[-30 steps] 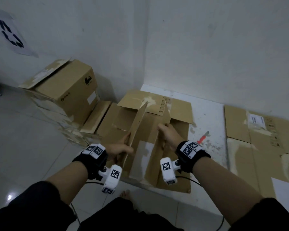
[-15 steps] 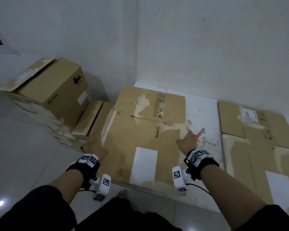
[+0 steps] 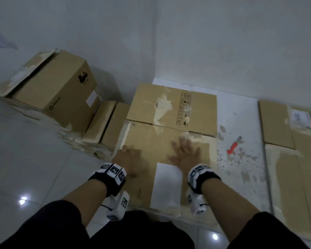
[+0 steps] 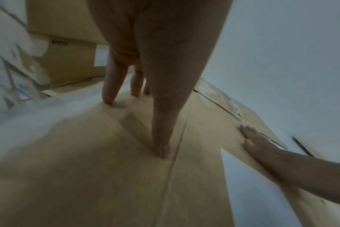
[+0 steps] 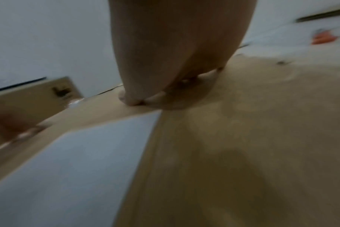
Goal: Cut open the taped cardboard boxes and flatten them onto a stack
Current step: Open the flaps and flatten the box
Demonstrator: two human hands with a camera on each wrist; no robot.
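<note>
While both palms press it down, the flattened box [image 3: 166, 141] lies on the floor at the wall corner. Left hand [image 3: 128, 158]: fingers straight, tips on cardboard. Right hand [image 3: 185, 153]: flat, fingers spread, beside a white label [image 3: 167, 186] (blank). Red-handled cutter [image 3: 233, 145]: on bare floor to the right, untouched. Flattened stack [image 3: 294, 159]: farther right. Upright box [image 3: 57, 92]: left, printed "PICO". Handling symbols are printed on the far flap, too small to read.
</note>
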